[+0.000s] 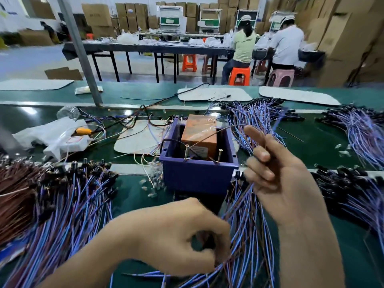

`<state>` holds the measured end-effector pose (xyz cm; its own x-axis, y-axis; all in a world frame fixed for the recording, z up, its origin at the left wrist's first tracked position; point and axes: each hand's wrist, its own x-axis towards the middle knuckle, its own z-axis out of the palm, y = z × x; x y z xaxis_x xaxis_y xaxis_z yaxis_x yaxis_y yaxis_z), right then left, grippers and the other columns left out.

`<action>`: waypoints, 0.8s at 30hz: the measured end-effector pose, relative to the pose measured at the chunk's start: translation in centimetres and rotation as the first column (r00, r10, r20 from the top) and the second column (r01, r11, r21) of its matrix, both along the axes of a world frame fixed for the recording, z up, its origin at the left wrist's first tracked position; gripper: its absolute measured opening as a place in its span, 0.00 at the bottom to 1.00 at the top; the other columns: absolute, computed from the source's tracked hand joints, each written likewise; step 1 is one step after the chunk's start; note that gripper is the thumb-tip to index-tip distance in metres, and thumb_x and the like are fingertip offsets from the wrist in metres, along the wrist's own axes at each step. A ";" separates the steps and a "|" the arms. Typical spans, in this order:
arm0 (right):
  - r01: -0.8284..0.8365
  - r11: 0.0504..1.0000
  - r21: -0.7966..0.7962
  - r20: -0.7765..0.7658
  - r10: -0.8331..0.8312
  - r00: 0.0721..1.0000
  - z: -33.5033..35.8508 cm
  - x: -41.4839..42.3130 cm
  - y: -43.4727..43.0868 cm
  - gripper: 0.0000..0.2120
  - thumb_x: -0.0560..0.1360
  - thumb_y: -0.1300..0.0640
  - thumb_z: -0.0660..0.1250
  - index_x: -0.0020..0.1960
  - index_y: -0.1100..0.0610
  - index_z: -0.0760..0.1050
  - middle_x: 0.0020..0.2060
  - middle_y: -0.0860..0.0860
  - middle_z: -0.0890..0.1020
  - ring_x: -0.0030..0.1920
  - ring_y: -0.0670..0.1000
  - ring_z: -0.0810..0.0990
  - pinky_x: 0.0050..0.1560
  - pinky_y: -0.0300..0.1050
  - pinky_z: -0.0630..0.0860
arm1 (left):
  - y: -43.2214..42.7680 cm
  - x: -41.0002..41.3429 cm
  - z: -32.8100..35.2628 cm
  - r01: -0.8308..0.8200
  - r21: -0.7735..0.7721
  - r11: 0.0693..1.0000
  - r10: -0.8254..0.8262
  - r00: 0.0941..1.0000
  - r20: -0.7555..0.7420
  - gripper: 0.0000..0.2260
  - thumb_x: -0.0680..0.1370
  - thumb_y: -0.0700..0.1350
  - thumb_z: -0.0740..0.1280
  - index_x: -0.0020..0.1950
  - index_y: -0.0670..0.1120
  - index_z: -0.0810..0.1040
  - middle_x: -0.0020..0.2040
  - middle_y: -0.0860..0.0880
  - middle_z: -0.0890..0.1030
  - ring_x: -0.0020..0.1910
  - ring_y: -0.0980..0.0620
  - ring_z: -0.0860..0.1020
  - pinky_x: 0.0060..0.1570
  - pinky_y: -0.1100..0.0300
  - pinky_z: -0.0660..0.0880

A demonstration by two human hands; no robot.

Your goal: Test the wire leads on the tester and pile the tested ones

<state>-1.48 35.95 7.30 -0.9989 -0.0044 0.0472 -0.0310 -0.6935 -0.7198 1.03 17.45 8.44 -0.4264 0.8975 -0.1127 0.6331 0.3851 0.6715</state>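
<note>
The purple tester box [197,175] stands in the middle of the worktop [311,146], with an orange block [199,132] filling its far half and two screws [186,152] sticking up at its near wall. A heap of wire leads [62,204] covers the near left corner, a fan of leads [249,225] gripped by the left hand [180,235] and the right hand [276,169] fills the near edge, and more heaps [357,134] crowd the right edge. Bare green room shows just right of the box and in a small patch at its near left; a white bag [47,134], tangled cables [124,119] and a grey pole [83,59] block the far left.
</note>
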 end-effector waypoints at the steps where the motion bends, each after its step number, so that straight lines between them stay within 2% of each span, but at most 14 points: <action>1: 0.019 0.999 0.031 -0.010 -0.019 1.000 -0.1 0.0 0.2 0.14 0.76 0.55 0.59 0.55 0.62 0.78 0.24 0.46 0.69 0.19 0.41 0.61 0.18 0.32 0.59 | -0.3 -0.5 -0.1 0.011 -0.059 0.998 -0.008 0.998 0.055 0.10 0.74 0.36 0.65 0.52 0.43 0.81 0.47 0.48 0.83 0.46 0.53 0.78 0.52 0.56 0.74; 3: 0.036 0.992 0.123 -0.043 -0.031 0.999 0.0 0.0 0.3 0.15 0.76 0.55 0.60 0.55 0.62 0.78 0.23 0.46 0.69 0.19 0.42 0.60 0.19 0.33 0.58 | -1.2 -2.0 -0.9 0.033 -0.205 0.978 -0.005 0.991 0.133 0.12 0.76 0.39 0.66 0.58 0.47 0.80 0.53 0.53 0.82 0.52 0.58 0.78 0.58 0.57 0.72; 4: 0.027 0.985 0.170 -0.060 -0.017 0.998 0.0 0.1 0.2 0.15 0.75 0.55 0.60 0.54 0.63 0.78 0.23 0.47 0.68 0.19 0.42 0.59 0.19 0.33 0.58 | -1.6 -2.6 -1.3 0.019 -0.213 0.977 0.011 0.990 0.141 0.12 0.77 0.41 0.66 0.60 0.48 0.79 0.56 0.54 0.81 0.55 0.59 0.77 0.61 0.56 0.71; 6: -0.041 0.963 0.266 -0.073 0.063 0.995 -0.2 0.2 0.0 0.14 0.75 0.56 0.60 0.50 0.63 0.79 0.22 0.48 0.67 0.19 0.43 0.58 0.20 0.34 0.56 | -1.9 -3.4 -1.5 -0.108 -0.076 0.991 0.119 0.981 0.156 0.11 0.79 0.44 0.65 0.61 0.47 0.78 0.57 0.51 0.82 0.57 0.55 0.78 0.62 0.55 0.72; 7: -0.112 0.942 0.316 -0.063 0.138 0.988 -0.3 0.3 -0.2 0.13 0.74 0.56 0.60 0.47 0.62 0.80 0.22 0.49 0.66 0.19 0.43 0.58 0.20 0.33 0.55 | -2.0 -3.8 -1.7 -0.243 0.046 0.969 0.229 0.951 0.206 0.12 0.80 0.46 0.64 0.61 0.46 0.78 0.56 0.50 0.82 0.56 0.53 0.79 0.61 0.56 0.74; 8: -0.195 0.904 0.381 -0.038 0.226 0.973 -0.3 0.5 -0.4 0.12 0.74 0.55 0.60 0.45 0.62 0.80 0.21 0.50 0.66 0.18 0.44 0.58 0.20 0.32 0.55 | -1.9 -4.1 -1.8 -0.384 0.184 0.905 0.324 0.902 0.286 0.14 0.78 0.47 0.63 0.62 0.46 0.77 0.55 0.49 0.83 0.53 0.51 0.80 0.57 0.57 0.76; 9: -0.280 0.847 0.452 -0.008 0.318 0.948 -0.3 0.6 -0.7 0.12 0.74 0.55 0.60 0.43 0.61 0.79 0.21 0.50 0.66 0.18 0.44 0.58 0.20 0.31 0.56 | -1.8 -4.4 -2.0 -0.499 0.304 0.811 0.376 0.844 0.381 0.16 0.76 0.48 0.61 0.62 0.47 0.76 0.54 0.49 0.83 0.49 0.51 0.81 0.51 0.57 0.77; 11: -0.386 0.668 0.636 0.071 0.448 0.891 -0.7 0.9 -1.6 0.12 0.78 0.55 0.59 0.41 0.59 0.76 0.20 0.50 0.67 0.18 0.44 0.58 0.20 0.31 0.56 | -1.6 -4.9 -2.4 -0.627 0.475 0.617 0.339 0.757 0.559 0.17 0.74 0.48 0.61 0.62 0.47 0.76 0.53 0.49 0.84 0.37 0.53 0.79 0.34 0.63 0.76; 13: -0.406 0.460 0.790 0.175 0.466 0.867 -1.4 0.7 -2.5 0.15 0.82 0.56 0.56 0.41 0.58 0.75 0.20 0.51 0.69 0.19 0.46 0.60 0.20 0.33 0.57 | -1.4 -5.2 -2.6 -0.696 0.546 0.466 0.260 0.697 0.668 0.17 0.74 0.47 0.61 0.61 0.45 0.76 0.53 0.47 0.84 0.29 0.56 0.75 0.26 0.68 0.71; 18: -0.472 0.185 0.862 0.373 0.399 0.837 -2.6 0.1 -2.9 0.19 0.83 0.53 0.54 0.38 0.55 0.75 0.19 0.49 0.71 0.19 0.45 0.64 0.21 0.35 0.62 | -1.2 -5.7 -2.8 -0.752 0.604 0.265 0.212 0.656 0.724 0.15 0.74 0.45 0.60 0.60 0.45 0.75 0.40 0.46 0.84 0.27 0.57 0.74 0.27 0.68 0.71; 20: -0.488 0.079 0.869 0.426 0.383 0.820 -2.8 0.2 -2.3 0.17 0.82 0.52 0.56 0.39 0.54 0.76 0.19 0.48 0.73 0.20 0.44 0.67 0.23 0.34 0.65 | -1.3 -5.8 -2.9 -0.720 0.646 0.255 0.248 0.694 0.676 0.14 0.74 0.43 0.60 0.58 0.44 0.76 0.36 0.48 0.82 0.29 0.57 0.74 0.28 0.68 0.72; 21: -0.478 0.074 0.875 0.417 0.386 0.823 -2.8 0.2 -2.1 0.15 0.81 0.50 0.58 0.41 0.54 0.77 0.21 0.49 0.76 0.21 0.44 0.69 0.25 0.34 0.67 | -1.2 -5.9 -3.0 -0.700 0.653 0.289 0.288 0.714 0.639 0.12 0.74 0.43 0.61 0.56 0.43 0.77 0.35 0.48 0.81 0.29 0.57 0.74 0.28 0.68 0.72; 23: -0.399 0.157 0.903 0.307 0.413 0.858 -2.8 0.0 -1.9 0.08 0.76 0.46 0.65 0.48 0.50 0.77 0.31 0.51 0.83 0.28 0.46 0.76 0.33 0.37 0.73 | -0.8 -5.5 -3.4 -0.668 0.611 0.426 0.359 0.744 0.563 0.10 0.74 0.43 0.61 0.49 0.41 0.78 0.33 0.49 0.80 0.28 0.57 0.74 0.28 0.68 0.72; 24: -0.332 0.229 0.915 0.220 0.408 0.886 -2.8 -0.2 -1.9 0.10 0.73 0.45 0.67 0.51 0.47 0.77 0.36 0.51 0.84 0.34 0.47 0.80 0.38 0.38 0.75 | -0.4 -5.2 -3.7 -0.652 0.564 0.507 0.372 0.756 0.539 0.09 0.74 0.44 0.61 0.47 0.41 0.78 0.32 0.50 0.80 0.28 0.57 0.74 0.28 0.67 0.72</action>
